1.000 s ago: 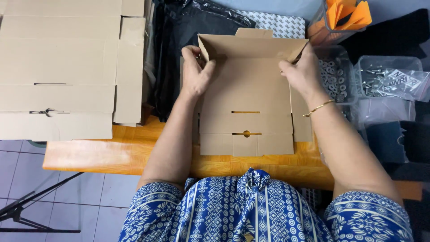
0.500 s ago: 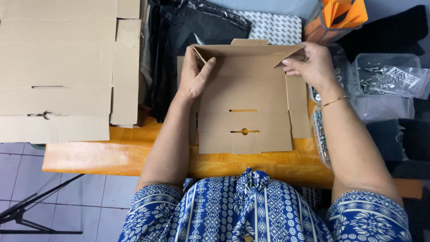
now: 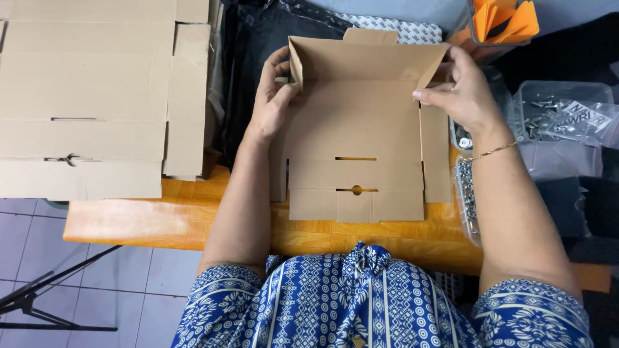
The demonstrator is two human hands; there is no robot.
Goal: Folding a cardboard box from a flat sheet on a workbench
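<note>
A brown die-cut cardboard box blank [image 3: 354,135] lies on the orange wooden table [image 3: 161,219] in front of me. Its far panel stands folded upright. My left hand [image 3: 274,96] grips the far left corner flap, thumb pressing inside the fold. My right hand [image 3: 461,90] pinches the far right corner flap and side panel. A thin gold bracelet sits on my right wrist. The near flaps with their slots and round hole lie flat toward me.
A stack of flat cardboard blanks [image 3: 90,96] fills the table's left side. Black bagged items [image 3: 245,58] lie behind the box. Clear plastic tubs of small metal parts [image 3: 561,122] stand at the right, an orange-filled container [image 3: 500,22] at the far right. A black stand [image 3: 39,303] sits on the tiled floor.
The far panel has been folded further upright and both hands have shifted along its corners, tucking the corner flaps inward. The box has stayed in place on the table.
</note>
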